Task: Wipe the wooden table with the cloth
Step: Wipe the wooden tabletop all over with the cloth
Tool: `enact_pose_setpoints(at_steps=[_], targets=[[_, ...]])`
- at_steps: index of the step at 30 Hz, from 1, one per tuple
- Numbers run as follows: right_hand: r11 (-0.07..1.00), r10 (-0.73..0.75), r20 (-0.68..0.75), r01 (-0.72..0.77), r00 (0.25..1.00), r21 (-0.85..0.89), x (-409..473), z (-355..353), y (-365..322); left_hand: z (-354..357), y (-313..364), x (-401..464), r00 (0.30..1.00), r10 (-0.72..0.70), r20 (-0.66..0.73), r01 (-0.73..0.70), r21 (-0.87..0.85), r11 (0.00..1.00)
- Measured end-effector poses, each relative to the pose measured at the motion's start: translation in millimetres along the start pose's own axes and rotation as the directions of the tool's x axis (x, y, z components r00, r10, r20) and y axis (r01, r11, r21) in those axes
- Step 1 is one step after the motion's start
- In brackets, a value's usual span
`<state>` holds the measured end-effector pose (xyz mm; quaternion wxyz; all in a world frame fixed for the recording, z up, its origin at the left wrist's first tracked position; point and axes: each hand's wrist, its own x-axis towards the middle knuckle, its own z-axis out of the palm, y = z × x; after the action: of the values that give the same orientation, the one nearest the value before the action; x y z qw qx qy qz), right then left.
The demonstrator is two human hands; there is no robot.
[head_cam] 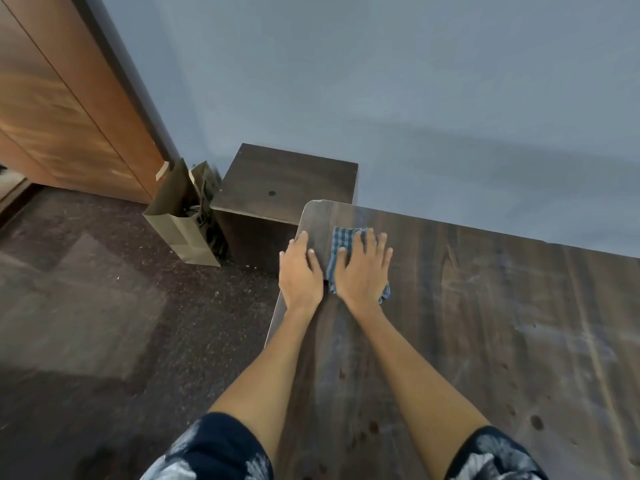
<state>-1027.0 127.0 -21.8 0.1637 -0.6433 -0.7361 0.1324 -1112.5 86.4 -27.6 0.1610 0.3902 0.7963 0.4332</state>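
Observation:
The dark wooden table (485, 323) fills the right half of the view, its surface streaked with dust and a few dark spots. A blue checked cloth (341, 240) lies flat near the table's far left corner. My right hand (362, 271) presses down on the cloth with fingers spread straight. My left hand (300, 271) rests on the table's left edge beside the cloth, the fingers over the rim and the thumb on top. How far those fingers curl under the rim is hidden.
A low dark wooden cabinet (277, 181) stands just beyond the table's left corner against the blue wall. A brown paper bag (183, 216) with items inside stands on the dark speckled floor beside it. A wooden door (62, 98) is at far left.

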Motion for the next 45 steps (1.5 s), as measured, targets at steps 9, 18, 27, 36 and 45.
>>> enact_pose_setpoints(at_steps=[9, 18, 27, 36, 45], targets=[[0.986, -0.017, 0.076, 0.029, 0.997, -0.163, 5.3, 37.3, -28.4, -4.0, -20.6, 8.2, 1.0, -0.018, 0.003, 0.018, -0.105, 0.994], [0.943, -0.251, 0.215, 0.288, 0.944, -0.167, 67.0, 36.5, -22.0, 2.7, -18.0, 21.9, 0.996, 0.001, 0.093, 0.01, -0.113, 0.994], [0.912, 0.384, -0.063, -0.389, 0.921, -0.127, 86.5, 3.8, 57.7, 2.1, -22.3, 17.5, 0.995, -0.015, 0.102, 0.036, -0.208, 0.978], [0.907, -0.307, 0.255, 0.363, 0.917, -0.211, 44.0, 50.6, -49.3, -0.9, -17.7, 11.4, 0.996, 0.061, -0.069, -0.08, -0.328, 0.941], [0.968, -0.062, 0.139, 0.093, 0.988, -0.233, 80.0, -0.3, 56.8, -0.7, -24.8, 8.7, 1.0, 0.005, 0.03, 0.002, -0.209, 0.978]])
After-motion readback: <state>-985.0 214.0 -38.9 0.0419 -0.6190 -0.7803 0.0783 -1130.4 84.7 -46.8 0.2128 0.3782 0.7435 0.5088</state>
